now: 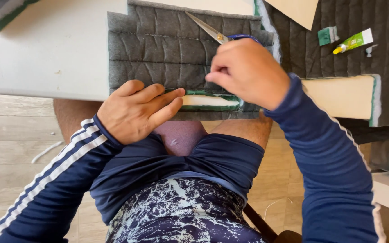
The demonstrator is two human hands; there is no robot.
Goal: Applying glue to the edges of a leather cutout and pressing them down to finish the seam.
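Observation:
A grey quilted fabric piece (167, 49) lies on the white table (46, 49), its near edge hanging over the table front. My left hand (136, 110) presses flat on that near edge, fingers pointing right toward a white foam strip with green trim (208, 101). My right hand (248, 72) hovers just above the strip, thumb and forefinger pinched together; whether they hold anything small I cannot tell. Scissors with blue handles (212, 32) lie on the fabric just behind my right hand.
A green and white glue tube (353, 41) and a small green block (327, 35) rest on dark quilted fabric (383, 54) at the right. A beige foam slab (343, 96) sits right of my right arm. My knees and the wooden floor (14, 135) are below.

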